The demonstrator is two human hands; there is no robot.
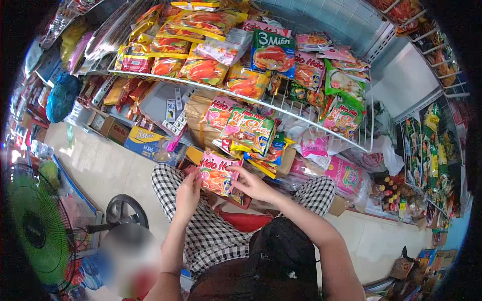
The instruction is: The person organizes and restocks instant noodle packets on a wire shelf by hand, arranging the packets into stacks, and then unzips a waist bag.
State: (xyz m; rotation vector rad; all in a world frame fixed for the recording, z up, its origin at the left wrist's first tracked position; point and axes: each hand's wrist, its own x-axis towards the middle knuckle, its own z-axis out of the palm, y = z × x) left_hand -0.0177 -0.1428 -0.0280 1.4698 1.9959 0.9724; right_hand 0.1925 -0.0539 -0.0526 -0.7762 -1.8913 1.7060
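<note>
Wide head-worn view, close above lap (pixel 211 253), facing forward, down.

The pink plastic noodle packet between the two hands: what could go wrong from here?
The pink plastic noodle packet is gripped by its sides, so pressure from the left hand and right hand might crush the noodles.

The colourful, loosely heaped noodle packets just beyond could slide if bumped.

The green-and-pink plastic packet at the white wire shelf's front edge might fall if knocked.
</note>
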